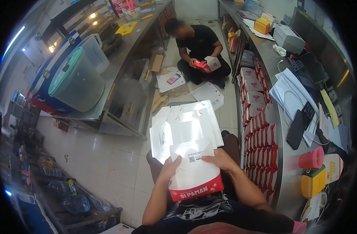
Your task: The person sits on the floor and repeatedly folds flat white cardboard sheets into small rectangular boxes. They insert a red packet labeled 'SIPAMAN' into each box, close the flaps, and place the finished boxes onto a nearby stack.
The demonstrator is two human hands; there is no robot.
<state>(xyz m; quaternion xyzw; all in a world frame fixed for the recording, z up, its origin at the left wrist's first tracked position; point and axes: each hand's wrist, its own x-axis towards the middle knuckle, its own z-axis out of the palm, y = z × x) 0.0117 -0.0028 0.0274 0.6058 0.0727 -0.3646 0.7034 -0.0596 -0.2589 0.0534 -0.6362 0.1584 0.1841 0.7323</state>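
On my lap sits a partly folded cardboard food box (196, 175), white inside, with a red printed wall nearest me. My left hand (171, 167) is closed on its left side, thumb on the white flap. The right hand (220, 160) grips the opposite side, its thumb pressed on the raised flap near a small printed square code; its other fingers are hidden behind the cardboard. Just beyond, a stack of flat white box blanks (188, 123) with cut slots and tabs lies across my legs.
A co-worker (198, 46) sits cross-legged ahead on the floor, holding another red and white box. Folded boxes (260, 136) are stacked under the right-hand counter (285, 167). A phone (173, 79) lies on cardboard near the co-worker. Left stand a counter with a plastic tub (77, 82) and a bottle rack.
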